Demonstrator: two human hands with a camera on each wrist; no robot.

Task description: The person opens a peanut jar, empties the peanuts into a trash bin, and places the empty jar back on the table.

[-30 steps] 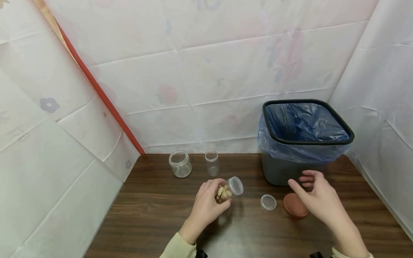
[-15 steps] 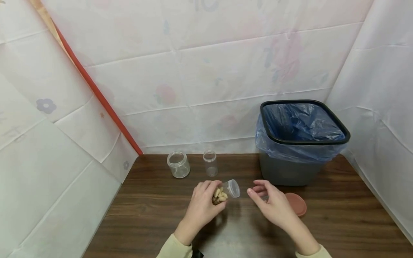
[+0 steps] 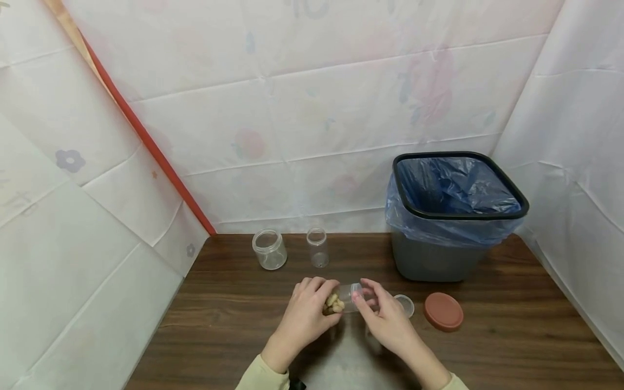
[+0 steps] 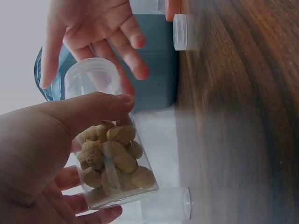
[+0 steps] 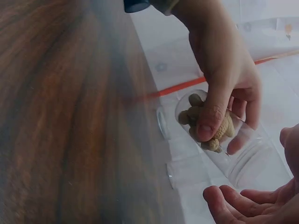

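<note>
clear plastic jar (image 3: 347, 295): i see it held over the table (image 3: 234, 325), tilted well over, long axis running from the left hand toward the right, rimmed end raised.
left hand (image 3: 308, 311): fingers and thumb wrapped around the lower half of the jar, gripping it.
right hand (image 3: 390, 322): fingers apart in a loose curve about the rim; i cannot tell whether they touch it.
rim: points at the right hand, which is the nearer one to it.
nuts (image 3: 334, 304): tan, lumpy, rough-shelled, gathered toward the jar's base.
clear lid (image 3: 406, 306): thin round disc, just beyond the right hand.
brick-red lid (image 3: 443, 311): smooth, matte, round.
wide jar (image 3: 270, 250) and slim jar (image 3: 318, 249): transparent cylinders, upright.
</note>
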